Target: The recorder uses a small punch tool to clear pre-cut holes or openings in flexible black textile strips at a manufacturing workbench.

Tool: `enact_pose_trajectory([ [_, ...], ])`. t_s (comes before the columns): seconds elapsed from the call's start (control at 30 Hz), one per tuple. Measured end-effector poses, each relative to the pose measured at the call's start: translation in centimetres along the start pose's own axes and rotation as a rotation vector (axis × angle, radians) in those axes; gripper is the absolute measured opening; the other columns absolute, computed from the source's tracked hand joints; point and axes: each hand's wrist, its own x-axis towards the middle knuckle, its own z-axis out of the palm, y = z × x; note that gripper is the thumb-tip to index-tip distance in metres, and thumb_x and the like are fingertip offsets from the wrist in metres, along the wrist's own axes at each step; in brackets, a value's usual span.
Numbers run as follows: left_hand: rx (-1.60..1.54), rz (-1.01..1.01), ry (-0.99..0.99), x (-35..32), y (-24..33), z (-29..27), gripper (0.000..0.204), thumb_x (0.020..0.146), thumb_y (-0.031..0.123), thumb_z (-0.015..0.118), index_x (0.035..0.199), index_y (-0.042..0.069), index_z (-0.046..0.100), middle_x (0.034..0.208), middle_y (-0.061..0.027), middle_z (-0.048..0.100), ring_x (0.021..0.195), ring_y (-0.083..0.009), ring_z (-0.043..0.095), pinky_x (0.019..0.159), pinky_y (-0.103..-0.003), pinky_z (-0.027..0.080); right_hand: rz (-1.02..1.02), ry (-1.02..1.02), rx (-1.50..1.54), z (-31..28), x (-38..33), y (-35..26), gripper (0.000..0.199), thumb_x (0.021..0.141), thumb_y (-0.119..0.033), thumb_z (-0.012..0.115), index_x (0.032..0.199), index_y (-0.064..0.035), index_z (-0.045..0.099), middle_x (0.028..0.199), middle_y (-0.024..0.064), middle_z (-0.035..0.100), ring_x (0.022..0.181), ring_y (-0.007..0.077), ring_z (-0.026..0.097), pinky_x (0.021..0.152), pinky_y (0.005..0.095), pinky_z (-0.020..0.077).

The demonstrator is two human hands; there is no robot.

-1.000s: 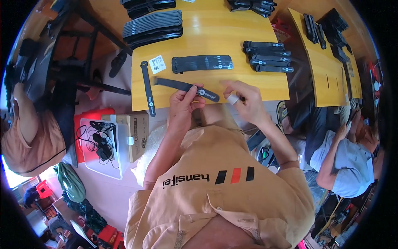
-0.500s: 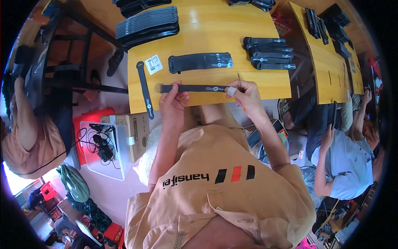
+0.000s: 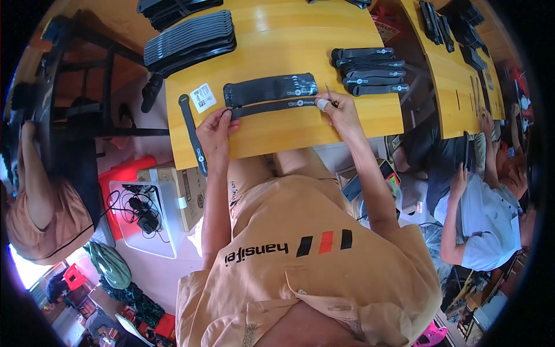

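Note:
A black strap with white print (image 3: 269, 107) is stretched level between my two hands, just in front of a neat stack of like straps (image 3: 266, 89). My left hand (image 3: 215, 132) pinches its slotted end between thumb and fingers. At the printed end, my right hand (image 3: 342, 115) is closed on the strap. A thin dark pointed tool (image 3: 327, 88) sticks up from the right hand; its kind is unclear. White tape wraps one of that hand's fingers. Left of the stack, a single strap (image 3: 192, 130) lies lengthwise beside a white printed label (image 3: 202, 98).
Bundled straps (image 3: 373, 74) lie at the table's right, and a tall pile of straps (image 3: 188, 41) at the back left. A clear plastic bin with cables (image 3: 124, 231) stands on the floor at left. At right, a person (image 3: 483, 225) sits by another yellow table (image 3: 448, 98).
Both hands have moved the strap slightly farther back, up against the front of the stack. My left hand has shifted left and now pinches the strap's end. The view has moved slightly.

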Motion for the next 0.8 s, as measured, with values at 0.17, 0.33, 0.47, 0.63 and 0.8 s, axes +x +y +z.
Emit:
enact_pose_trajectory([
  [0.17, 0.151, 0.074, 0.041, 1.0, -0.7, 0.1, 0.016, 0.084, 0.007, 0.061, 0.095, -0.003, 0.063, 0.073, -0.0046, 0.061, 0.058, -0.0075, 0.056, 0.052, -0.018, 0.045, -0.104, 0.089, -0.088, 0.2, 2.1, 1.4, 0.008, 0.079, -0.005, 0.062, 0.083, 0.0009, 0.065, 0.058, -0.0031, 0.052, 0.049, 0.0027, 0.039, 0.045, 0.0195, 0.0304],
  [0.33, 0.189, 0.117, 0.09, 1.2, -0.3, 0.7, 0.007, 0.081, 0.005, 0.063, 0.084, -0.001, 0.061, 0.066, -0.0012, 0.057, 0.051, -0.0047, 0.049, 0.043, -0.018, 0.04, -0.167, 0.178, -0.324, 0.7, 2.2, 1.2, 0.007, 0.075, -0.003, 0.063, 0.08, 0.0005, 0.066, 0.062, -0.0034, 0.054, 0.055, 0.0042, 0.043, 0.05, 0.0208, 0.0354],
  [0.47, 0.172, 0.135, 0.097, 1.5, -0.2, 1.0, 0.007, 0.08, 0.004, 0.064, 0.08, -0.001, 0.059, 0.065, -0.0012, 0.056, 0.05, -0.0045, 0.048, 0.043, -0.018, 0.039, -0.185, 0.197, -0.316, 0.9, 2.4, 1.4, 0.007, 0.075, -0.003, 0.064, 0.08, 0.0001, 0.066, 0.063, -0.0033, 0.055, 0.055, 0.0045, 0.044, 0.05, 0.0206, 0.0351],
  [0.63, 0.16, 0.115, 0.101, 1.6, -0.1, 1.2, 0.01, 0.079, 0.004, 0.066, 0.08, -0.001, 0.057, 0.064, -0.0025, 0.056, 0.046, -0.0051, 0.047, 0.04, -0.019, 0.038, -0.194, 0.232, -0.263, 0.8, 2.6, 1.8, 0.005, 0.073, -0.003, 0.065, 0.077, 0.0001, 0.065, 0.056, -0.0011, 0.052, 0.052, 0.0069, 0.044, 0.048, 0.0236, 0.0367],
  [0.8, 0.183, 0.113, 0.122, 1.7, 0.0, 1.3, 0.011, 0.079, 0.004, 0.066, 0.079, -0.001, 0.057, 0.063, -0.003, 0.056, 0.045, -0.0056, 0.048, 0.038, -0.019, 0.038, -0.208, 0.227, -0.249, 0.8, 2.6, 1.9, 0.006, 0.073, -0.003, 0.064, 0.077, 0.0005, 0.064, 0.056, -0.0012, 0.052, 0.052, 0.0067, 0.044, 0.048, 0.0234, 0.0362],
])
